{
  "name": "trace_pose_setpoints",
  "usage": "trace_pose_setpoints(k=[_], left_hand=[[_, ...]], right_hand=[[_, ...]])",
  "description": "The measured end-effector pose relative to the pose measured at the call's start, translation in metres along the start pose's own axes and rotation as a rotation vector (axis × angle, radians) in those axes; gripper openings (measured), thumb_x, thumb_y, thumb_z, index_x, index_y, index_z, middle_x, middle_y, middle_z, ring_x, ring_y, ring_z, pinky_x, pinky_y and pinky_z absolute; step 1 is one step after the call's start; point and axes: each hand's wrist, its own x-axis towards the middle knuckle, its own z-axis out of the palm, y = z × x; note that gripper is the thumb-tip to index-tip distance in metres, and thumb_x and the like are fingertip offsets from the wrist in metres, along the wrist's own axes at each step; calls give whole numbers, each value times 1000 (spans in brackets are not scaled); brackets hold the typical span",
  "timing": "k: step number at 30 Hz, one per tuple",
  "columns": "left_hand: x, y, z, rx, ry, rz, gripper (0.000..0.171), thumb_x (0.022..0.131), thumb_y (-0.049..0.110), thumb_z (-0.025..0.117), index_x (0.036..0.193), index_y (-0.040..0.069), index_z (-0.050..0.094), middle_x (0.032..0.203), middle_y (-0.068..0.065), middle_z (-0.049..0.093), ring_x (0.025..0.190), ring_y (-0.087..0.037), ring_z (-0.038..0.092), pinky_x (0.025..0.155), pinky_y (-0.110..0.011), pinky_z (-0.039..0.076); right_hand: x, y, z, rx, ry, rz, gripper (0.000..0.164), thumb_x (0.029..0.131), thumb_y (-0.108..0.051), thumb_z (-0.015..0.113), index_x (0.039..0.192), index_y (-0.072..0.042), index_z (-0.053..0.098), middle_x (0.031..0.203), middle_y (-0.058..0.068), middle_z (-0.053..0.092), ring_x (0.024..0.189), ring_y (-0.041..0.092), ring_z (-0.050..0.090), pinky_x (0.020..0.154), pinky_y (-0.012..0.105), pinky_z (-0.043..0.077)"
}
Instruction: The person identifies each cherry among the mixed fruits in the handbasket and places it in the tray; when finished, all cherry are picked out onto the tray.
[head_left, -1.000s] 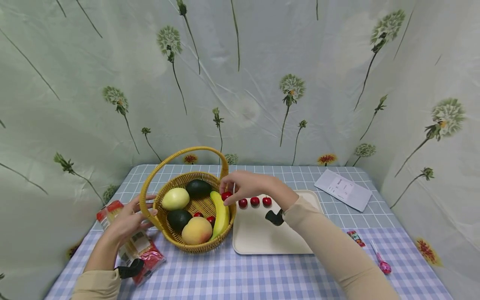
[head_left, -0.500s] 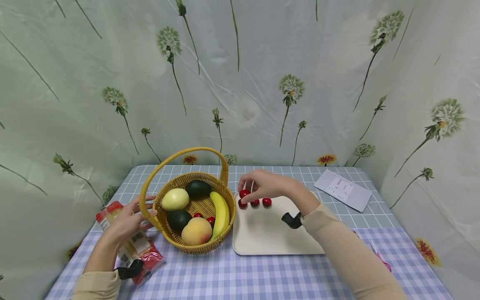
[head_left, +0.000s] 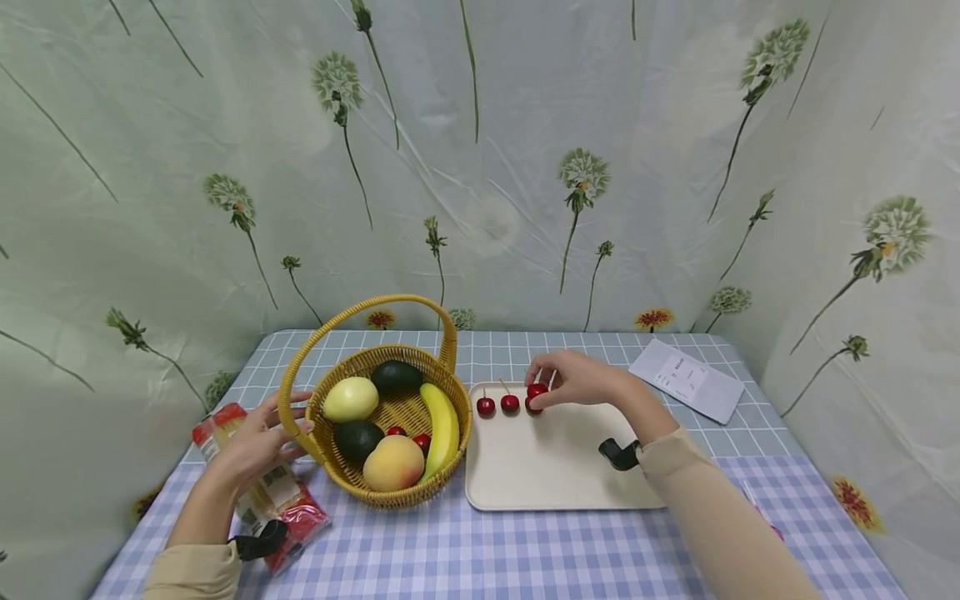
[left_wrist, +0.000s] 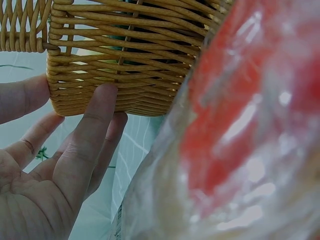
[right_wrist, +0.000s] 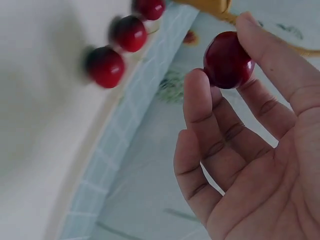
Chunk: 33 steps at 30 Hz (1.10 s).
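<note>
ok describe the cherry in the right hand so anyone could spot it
Start at the white tray, right of the wicker basket. Near the tray's far edge, the right hand pinches a round red cherry. Unlike the three cherries lying in a row, this one is held up off the tray.

Front of tray (head_left: 555, 467) free; cherries (head_left: 510, 404) behind, basket handle (head_left: 401, 297) alongside

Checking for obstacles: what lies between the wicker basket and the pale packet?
In the head view, the cream tray with its row of cherries, and the right hand pinching another cherry.
</note>
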Motion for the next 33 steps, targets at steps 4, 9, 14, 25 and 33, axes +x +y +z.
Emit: trace_pose_setpoints(k=[4, 9, 14, 25, 33], left_hand=[[0, 1, 0, 4, 4, -1, 72, 108, 21, 64, 167, 4, 26, 164, -38, 34, 139, -46, 56, 102, -52, 62], [0, 1, 1, 4, 9, -1, 71, 108, 20, 64, 166, 3, 26, 164, -37, 34, 141, -48, 54, 103, -53, 62], [0, 0, 1, -3, 9, -2, 70, 108, 18, 63, 166, 3, 27, 164, -37, 34, 140, -46, 55, 104, -54, 61], [-1, 0, 3, -4, 8, 2, 70, 107, 16, 64, 165, 2, 28, 163, -37, 34, 138, -43, 57, 104, -54, 61], [-1, 1, 2, -6, 9, 7, 70, 107, 17, 64, 165, 2, 28, 163, -37, 35, 136, -40, 58, 103, -53, 62]], right_hand=[[-6, 20, 3, 12, 26, 28, 27, 93, -23, 85, 115, -12, 73, 98, 3, 72, 90, 16, 66, 82, 32, 56], [-7, 41, 6, 8, 42, 63, 25, 93, -20, 85, 113, -10, 73, 97, 5, 71, 89, 16, 65, 80, 30, 55], [-4, 57, 12, 7, 46, 96, 25, 94, -22, 85, 113, -10, 73, 97, 3, 71, 88, 15, 62, 76, 27, 53], [2, 74, 20, 37, 40, 151, 26, 94, -23, 84, 112, -10, 72, 97, 5, 69, 88, 17, 60, 77, 30, 50], [5, 75, 22, 16, 53, 160, 26, 93, -25, 85, 110, -12, 72, 99, 3, 70, 90, 17, 59, 79, 29, 49]])
